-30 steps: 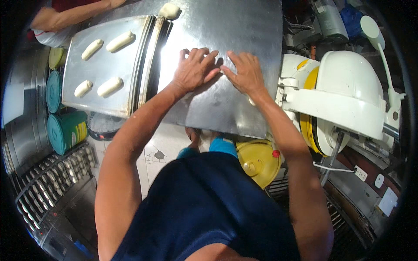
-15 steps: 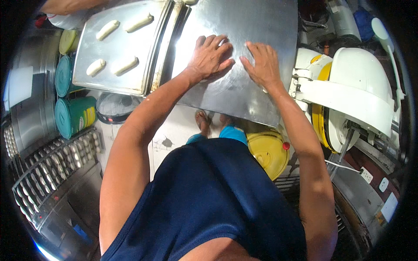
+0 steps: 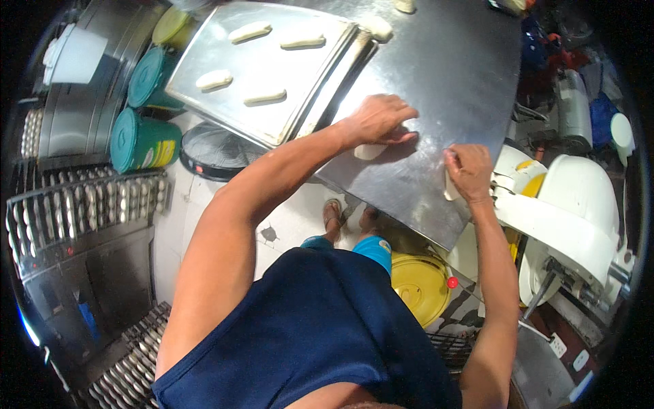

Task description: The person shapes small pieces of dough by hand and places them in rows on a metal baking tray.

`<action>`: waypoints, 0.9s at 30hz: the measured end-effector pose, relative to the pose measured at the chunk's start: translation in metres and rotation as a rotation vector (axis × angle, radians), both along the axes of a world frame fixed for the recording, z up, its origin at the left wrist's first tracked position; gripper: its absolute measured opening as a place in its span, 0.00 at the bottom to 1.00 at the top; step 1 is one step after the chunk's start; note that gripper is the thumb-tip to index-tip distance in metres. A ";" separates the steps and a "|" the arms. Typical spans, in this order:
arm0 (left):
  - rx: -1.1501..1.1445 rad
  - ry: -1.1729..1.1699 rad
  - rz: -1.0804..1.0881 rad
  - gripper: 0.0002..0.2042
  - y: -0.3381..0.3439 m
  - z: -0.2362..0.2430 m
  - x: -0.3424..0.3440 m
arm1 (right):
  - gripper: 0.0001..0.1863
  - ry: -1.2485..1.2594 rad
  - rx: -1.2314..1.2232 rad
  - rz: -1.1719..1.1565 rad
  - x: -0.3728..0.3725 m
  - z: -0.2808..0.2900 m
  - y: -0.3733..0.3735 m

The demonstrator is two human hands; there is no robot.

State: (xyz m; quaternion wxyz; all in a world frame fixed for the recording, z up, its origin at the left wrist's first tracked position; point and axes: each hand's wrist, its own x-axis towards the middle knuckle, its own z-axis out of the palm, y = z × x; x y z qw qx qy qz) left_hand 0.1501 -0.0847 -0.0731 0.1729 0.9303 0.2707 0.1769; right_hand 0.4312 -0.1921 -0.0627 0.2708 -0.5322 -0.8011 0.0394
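On the metal worktop, my left hand is cupped with its thumb apart from the bent fingers. A pale piece of dough shows below that thumb, partly covered by the hand. Farther right, my right hand has its fingers curled over another dough piece, whose end sticks out on the thumb side. Left of the worktop, a baking tray bears several long dough rolls, spaced apart. One more dough piece lies beside the tray's right edge, and another at the far edge of view.
A white machine with a rounded head stands close to my right forearm. Green lidded buckets and a round black fan are at the left, below the tray. Near my feet is a yellow lid. Racks of moulds stand at the lower left.
My hands have moved farther apart, and their fingers have curled from a flatter spread. Dough pieces now show beside both hands. The view has turned, so the tray appears farther right.
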 end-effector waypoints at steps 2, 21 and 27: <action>0.076 -0.039 -0.017 0.17 0.006 -0.011 0.002 | 0.07 -0.058 0.008 -0.023 -0.010 -0.009 0.012; 0.132 -0.045 0.129 0.12 -0.007 -0.029 0.009 | 0.15 -0.123 0.031 -0.115 -0.023 -0.027 0.001; 0.143 -0.044 0.164 0.13 -0.002 -0.033 0.013 | 0.15 -0.071 0.065 -0.182 -0.022 -0.023 0.009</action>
